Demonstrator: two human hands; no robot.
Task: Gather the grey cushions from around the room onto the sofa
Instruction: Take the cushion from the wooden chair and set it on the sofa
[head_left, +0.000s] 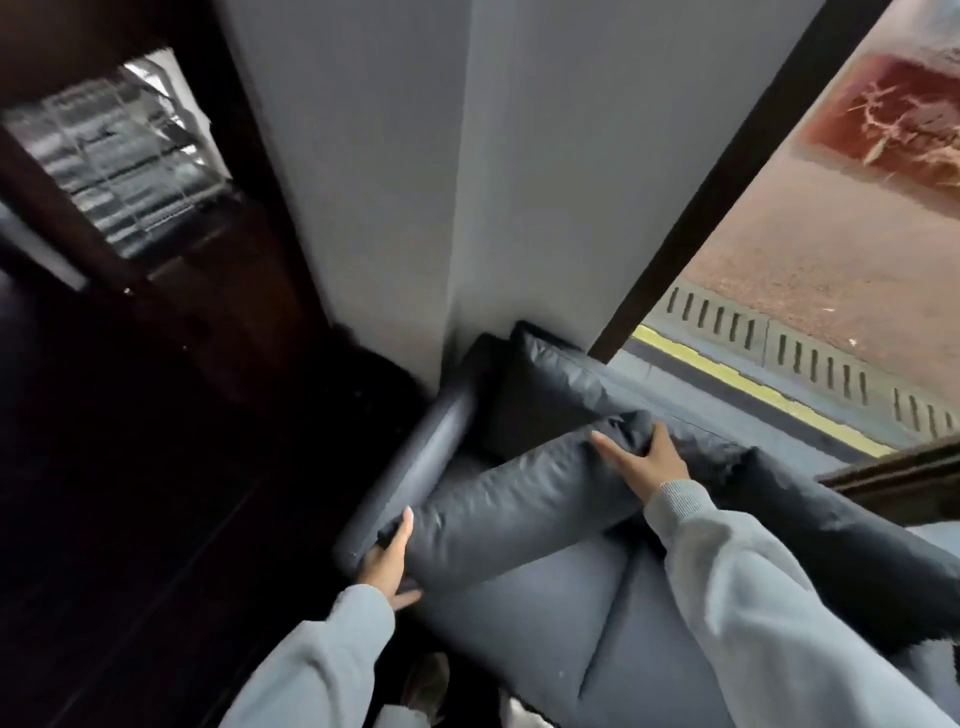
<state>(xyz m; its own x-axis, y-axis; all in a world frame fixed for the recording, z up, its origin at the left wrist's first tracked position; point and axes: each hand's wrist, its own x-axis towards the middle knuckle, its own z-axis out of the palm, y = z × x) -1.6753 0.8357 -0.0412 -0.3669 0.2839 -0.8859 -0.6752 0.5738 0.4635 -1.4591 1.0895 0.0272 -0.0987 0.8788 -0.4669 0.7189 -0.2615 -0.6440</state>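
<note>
A grey leather cushion (514, 504) lies tilted over the sofa's seat (545, 639), near the rounded left armrest (415, 467). My left hand (389, 561) grips its lower left corner from underneath. Its upper right corner is held by my right hand (644, 457). A second grey cushion (545, 395) leans upright in the back corner against the wall. A third dark cushion (831, 530) lies to the right, partly hidden behind my right sleeve.
A grey wall (467, 208) rises behind the sofa's corner. A large window (831, 260) runs along the right, with a dark frame. The floor to the left of the armrest (156, 519) is dark wood, with dark furniture and a mirror (119, 156) beyond.
</note>
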